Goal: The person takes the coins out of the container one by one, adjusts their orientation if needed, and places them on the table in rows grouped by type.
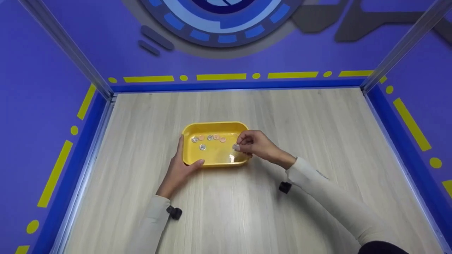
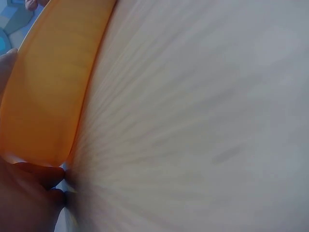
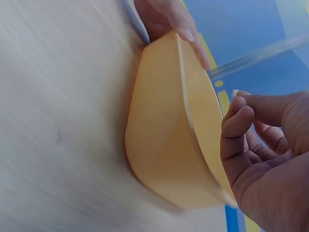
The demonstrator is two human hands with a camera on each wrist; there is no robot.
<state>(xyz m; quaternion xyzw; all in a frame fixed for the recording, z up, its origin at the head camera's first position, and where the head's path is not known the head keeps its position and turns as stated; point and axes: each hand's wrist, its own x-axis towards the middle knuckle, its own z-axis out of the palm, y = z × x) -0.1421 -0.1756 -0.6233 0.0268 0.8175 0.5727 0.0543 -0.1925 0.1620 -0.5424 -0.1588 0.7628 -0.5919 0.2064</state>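
Note:
A yellow plastic tray (image 1: 214,164) rests on the table, and inside it lie several silver coins (image 1: 202,147) and copper-coloured coins (image 1: 222,139), mostly along the far side. My left hand (image 1: 179,173) grips the tray's left end, thumb over the front rim and fingers along the outer wall. Above the tray's right end, my right hand (image 1: 259,145) pinches a silver coin (image 1: 236,147) between thumb and fingers. The right wrist view has the right hand (image 3: 270,150) beside the rim, its fingers curled in, while the tray hides the coins inside.
The pale wood-grain table (image 1: 226,208) extends around the tray. Blue-purple panels (image 1: 226,63) with yellow markings enclose it at the back and both sides, joined by metal corner posts (image 1: 399,46).

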